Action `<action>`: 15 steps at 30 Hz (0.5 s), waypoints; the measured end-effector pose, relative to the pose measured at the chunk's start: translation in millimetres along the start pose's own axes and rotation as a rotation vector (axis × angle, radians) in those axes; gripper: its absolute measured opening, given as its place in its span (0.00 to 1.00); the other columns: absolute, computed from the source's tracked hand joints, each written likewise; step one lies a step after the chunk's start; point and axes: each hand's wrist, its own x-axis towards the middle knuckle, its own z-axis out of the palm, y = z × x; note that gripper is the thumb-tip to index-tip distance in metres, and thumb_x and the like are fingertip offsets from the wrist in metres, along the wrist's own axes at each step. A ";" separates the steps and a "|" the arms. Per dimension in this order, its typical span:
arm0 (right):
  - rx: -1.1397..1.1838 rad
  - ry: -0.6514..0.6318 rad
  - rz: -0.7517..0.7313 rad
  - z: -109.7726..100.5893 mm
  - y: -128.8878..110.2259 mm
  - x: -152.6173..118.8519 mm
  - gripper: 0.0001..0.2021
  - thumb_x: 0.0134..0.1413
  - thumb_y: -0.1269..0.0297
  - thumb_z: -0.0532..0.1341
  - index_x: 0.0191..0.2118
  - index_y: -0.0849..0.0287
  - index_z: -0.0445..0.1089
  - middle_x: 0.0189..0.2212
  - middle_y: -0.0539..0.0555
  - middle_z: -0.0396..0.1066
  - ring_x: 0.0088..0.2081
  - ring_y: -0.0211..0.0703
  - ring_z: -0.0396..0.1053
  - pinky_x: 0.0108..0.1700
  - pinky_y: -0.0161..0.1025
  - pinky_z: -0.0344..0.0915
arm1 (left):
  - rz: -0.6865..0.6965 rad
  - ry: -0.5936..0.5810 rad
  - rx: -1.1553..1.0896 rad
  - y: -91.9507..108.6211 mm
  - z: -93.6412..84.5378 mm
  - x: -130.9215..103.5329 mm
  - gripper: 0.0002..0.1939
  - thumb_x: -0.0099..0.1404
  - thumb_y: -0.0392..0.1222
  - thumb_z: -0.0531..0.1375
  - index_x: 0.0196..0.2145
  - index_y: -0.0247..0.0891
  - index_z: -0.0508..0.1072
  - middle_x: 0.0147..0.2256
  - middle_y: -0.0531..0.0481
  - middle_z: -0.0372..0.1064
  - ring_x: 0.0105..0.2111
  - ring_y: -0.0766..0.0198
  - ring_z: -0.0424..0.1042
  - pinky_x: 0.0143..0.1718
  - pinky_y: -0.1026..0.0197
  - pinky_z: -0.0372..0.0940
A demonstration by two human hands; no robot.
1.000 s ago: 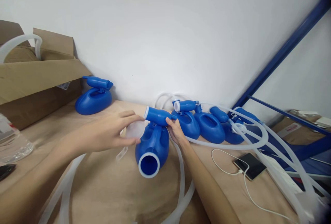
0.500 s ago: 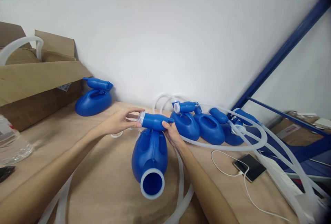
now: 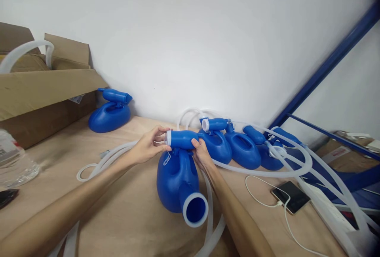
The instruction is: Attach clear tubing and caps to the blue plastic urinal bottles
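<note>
A blue tube-shaped piece (image 3: 184, 140) lies crosswise on the handle of a blue bottle (image 3: 178, 178), whose round white-rimmed mouth faces me. My left hand (image 3: 152, 143) is closed on the translucent white cap (image 3: 168, 138) at the tube piece's left end. A small clear strap hangs below that cap. At the narrow right end, my right hand (image 3: 202, 151) grips the blue tube piece between thumb and fingers; some of those fingers are hidden behind it.
Several blue bottles (image 3: 245, 150) with white hoses stand at the right, near a phone (image 3: 291, 197) on a cable. At the left are a cardboard box (image 3: 53, 110), another blue bottle (image 3: 109, 118) and a clear plastic bottle (image 3: 16, 162).
The bottle's mouth has swung to the right. The cap sits closer against the tube piece, and its strap now shows. More coiled hose has come into view beside my left forearm.
</note>
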 end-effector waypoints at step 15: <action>-0.105 -0.089 0.003 -8.0 5.4 -9.6 0.40 0.43 0.31 0.70 0.55 0.55 0.73 0.54 0.59 0.76 0.60 0.59 0.71 0.64 0.53 0.66 | -0.010 -0.064 0.251 17.2 -6.8 -2.8 0.36 0.59 0.54 0.71 0.59 0.43 0.63 0.64 0.36 0.63 0.52 0.48 0.76 0.45 0.50 0.78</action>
